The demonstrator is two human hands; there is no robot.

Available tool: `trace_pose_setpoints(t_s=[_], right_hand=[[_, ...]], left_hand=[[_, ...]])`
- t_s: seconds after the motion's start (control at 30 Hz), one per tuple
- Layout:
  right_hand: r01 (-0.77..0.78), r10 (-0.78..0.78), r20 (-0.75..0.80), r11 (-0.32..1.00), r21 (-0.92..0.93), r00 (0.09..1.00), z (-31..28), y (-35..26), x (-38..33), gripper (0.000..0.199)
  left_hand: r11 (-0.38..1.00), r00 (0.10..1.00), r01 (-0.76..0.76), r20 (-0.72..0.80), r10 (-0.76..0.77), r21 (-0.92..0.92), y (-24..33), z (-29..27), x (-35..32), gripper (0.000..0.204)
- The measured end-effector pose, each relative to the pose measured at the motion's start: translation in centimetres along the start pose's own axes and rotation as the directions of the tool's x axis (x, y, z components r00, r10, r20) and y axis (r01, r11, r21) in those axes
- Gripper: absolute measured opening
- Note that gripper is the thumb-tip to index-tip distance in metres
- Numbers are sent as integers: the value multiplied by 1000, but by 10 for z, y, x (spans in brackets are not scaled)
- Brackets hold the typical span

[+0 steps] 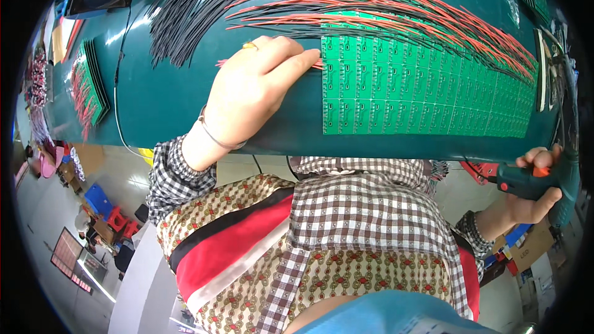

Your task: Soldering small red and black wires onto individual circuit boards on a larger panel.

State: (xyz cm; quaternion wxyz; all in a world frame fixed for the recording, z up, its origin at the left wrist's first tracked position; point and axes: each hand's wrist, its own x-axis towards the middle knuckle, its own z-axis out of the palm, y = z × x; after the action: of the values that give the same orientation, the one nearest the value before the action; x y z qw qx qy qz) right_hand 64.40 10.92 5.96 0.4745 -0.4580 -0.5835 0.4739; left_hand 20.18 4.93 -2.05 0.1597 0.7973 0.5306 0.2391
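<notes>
Nearly at the boards' left edge, the left hand [250,86] hangs over the counter [164,108], its fingers narrow, thumb and index pinched together on red wire [318,64]. One end of that wire shows beyond the thumb side, and another bit pokes out left of the hand. The green boards [383,117] lie flat in a block, their left edge straight and just beside the fingertips; their lower edge runs near the counter's front edge, with a narrow strip of counter between. Red and black wires [383,15] lie fanned across the upper part of the boards, their left ends jutting past the boards' left edge, their right ends near the boards' right edge. Black wires [185,18] are heaped farther left. Between that heap and the front edge, a broad stretch of counter gives the left hand room, bounded on the left by a cable [116,74] and, beyond it, a board stack [91,83].

Past the front edge at far right, the right hand [523,209] has its fingers wrapped around a dark green tool [518,182], well apart from the left hand.
</notes>
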Motion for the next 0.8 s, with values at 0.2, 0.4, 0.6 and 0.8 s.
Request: trace_pose_setpoints(t_s=[0.2, 0.4, 0.6, 0.8], right_hand=[[-178, 168, 72, 969, 171, 983, 67, 39, -33, 82], [-304, 301, 42, 940, 155, 953, 105, 49, -67, 79], [-436, 423, 140, 896, 87, 895, 113, 44, -81, 77], [-481, 450, 235, 871, 97, 862, 109, 44, -87, 78]], left_hand=[[996, 995, -53, -84, 59, 66, -4, 9, 1, 31], [985, 989, -127, -62, 135, 120, -4, 17, 9, 28], [982, 981, -166, -86, 173, 86, -5, 20, 13, 30], [981, 964, -188, -184, 192, 40, -7, 25, 15, 29]])
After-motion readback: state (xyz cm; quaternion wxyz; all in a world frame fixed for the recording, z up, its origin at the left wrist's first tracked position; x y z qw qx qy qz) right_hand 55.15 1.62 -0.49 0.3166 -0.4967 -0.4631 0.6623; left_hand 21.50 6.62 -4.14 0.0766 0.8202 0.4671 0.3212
